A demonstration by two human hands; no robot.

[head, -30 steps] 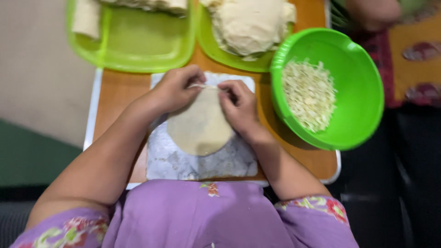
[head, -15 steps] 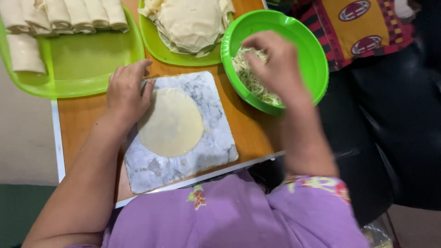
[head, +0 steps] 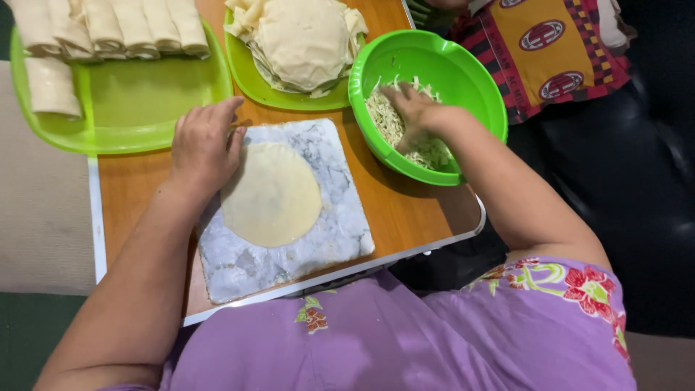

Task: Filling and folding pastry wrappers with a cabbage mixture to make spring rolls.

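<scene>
- Since half a second ago, right hand (head: 413, 108) has sunk deeper into the green bowl (head: 478, 94), fingers clenching shredded filling (head: 384, 119).
- Left hand (head: 203, 145), flat and released, pins the round wrapper (head: 271, 194), lying left of the bowl on the marble slab (head: 333, 239).
- Best to pinch a modest amount and keep the wrapper pinned.

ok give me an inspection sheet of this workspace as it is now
surface: wooden table, white edge, marble board on it
job's things: round wrapper flat on board; green bowl of shredded filling
clutter: green tray with rolled wraps; green plate with wrapper stack
grippers: left hand at wrapper's edge; right hand in filling, fingers hidden
cables: nothing seen
surroundings: another person's patterned clothing beside bowl
</scene>
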